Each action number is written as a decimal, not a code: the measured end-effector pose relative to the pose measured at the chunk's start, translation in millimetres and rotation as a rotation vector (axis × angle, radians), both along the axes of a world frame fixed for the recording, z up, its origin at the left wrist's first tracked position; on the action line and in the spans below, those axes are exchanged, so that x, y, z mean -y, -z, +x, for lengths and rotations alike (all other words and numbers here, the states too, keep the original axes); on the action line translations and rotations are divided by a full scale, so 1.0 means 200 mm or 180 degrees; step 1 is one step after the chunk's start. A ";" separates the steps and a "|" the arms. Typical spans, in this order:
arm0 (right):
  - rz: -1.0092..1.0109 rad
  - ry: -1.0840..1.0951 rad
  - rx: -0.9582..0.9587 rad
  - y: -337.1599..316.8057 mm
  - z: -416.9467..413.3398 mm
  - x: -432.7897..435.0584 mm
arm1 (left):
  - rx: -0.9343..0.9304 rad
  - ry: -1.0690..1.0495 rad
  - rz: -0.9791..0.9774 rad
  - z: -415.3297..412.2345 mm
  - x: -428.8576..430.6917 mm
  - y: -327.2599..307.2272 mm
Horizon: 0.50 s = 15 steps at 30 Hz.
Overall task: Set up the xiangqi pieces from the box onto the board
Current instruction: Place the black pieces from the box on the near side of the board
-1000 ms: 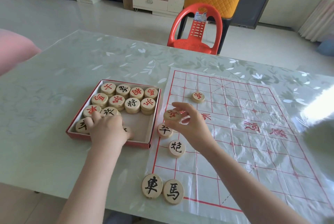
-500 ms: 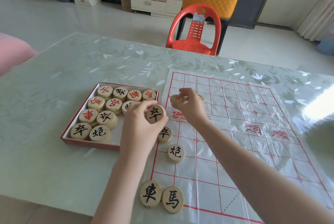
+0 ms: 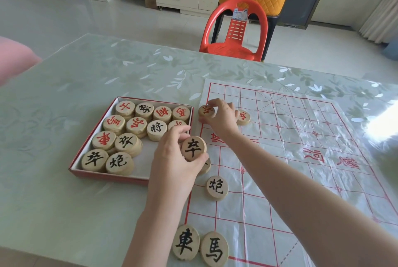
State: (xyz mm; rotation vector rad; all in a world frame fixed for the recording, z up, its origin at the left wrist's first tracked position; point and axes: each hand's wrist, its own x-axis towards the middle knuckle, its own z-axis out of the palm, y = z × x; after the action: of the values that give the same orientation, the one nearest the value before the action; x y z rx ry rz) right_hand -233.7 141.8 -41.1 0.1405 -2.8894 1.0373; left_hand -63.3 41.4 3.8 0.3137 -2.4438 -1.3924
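Note:
A red-rimmed box (image 3: 90, 154) holds several round wooden xiangqi pieces (image 3: 126, 142) with red or black characters. To its right lies the plastic board (image 3: 301, 159) with a red grid. My left hand (image 3: 172, 159) holds a black-lettered soldier piece (image 3: 193, 148) above the board's left edge, over another piece that is mostly hidden. My right hand (image 3: 221, 118) grips a red-lettered piece (image 3: 206, 111) at the board's far left edge. A second red piece (image 3: 243, 117) sits just right of that hand. Black pieces rest on the board: a cannon (image 3: 217, 187), a chariot (image 3: 185, 242) and a horse (image 3: 214, 248).
The table (image 3: 64, 202) has a glossy leaf-patterned cover. A red plastic chair (image 3: 235, 29) stands behind the far edge, with a yellow chair behind it. A pink object (image 3: 15, 57) is at the left edge.
My right hand carried the red piece from mid-board up to the far left edge. My left hand lifted a black soldier out of the box and brought it over the board's left edge.

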 end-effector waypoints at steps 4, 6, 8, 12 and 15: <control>-0.0431 0.0053 -0.0021 -0.03 0.05 -0.04 | -0.0021 0.0042 0.0026 0.01 -0.02 -0.01; -0.1061 -0.0029 0.0138 -0.12 0.14 -0.08 | -0.0053 0.0124 -0.0035 0.01 -0.03 -0.01; -0.1469 -0.0280 0.0429 -0.22 0.29 -0.14 | -0.0091 0.0232 -0.0130 0.01 -0.05 -0.01; -0.1856 -0.0652 0.1163 -0.33 0.60 -0.28 | -0.0193 0.0399 -0.0187 0.01 -0.14 0.00; -0.1865 -0.0500 0.1217 -0.31 0.69 -0.39 | -0.0165 0.0604 -0.0176 0.02 -0.23 0.02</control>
State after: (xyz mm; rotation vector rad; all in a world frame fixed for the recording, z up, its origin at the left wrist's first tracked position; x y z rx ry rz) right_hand -96.4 219.0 21.9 0.1474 -2.7505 2.0873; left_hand -59.9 88.2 -0.6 0.0327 -2.5182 -1.3847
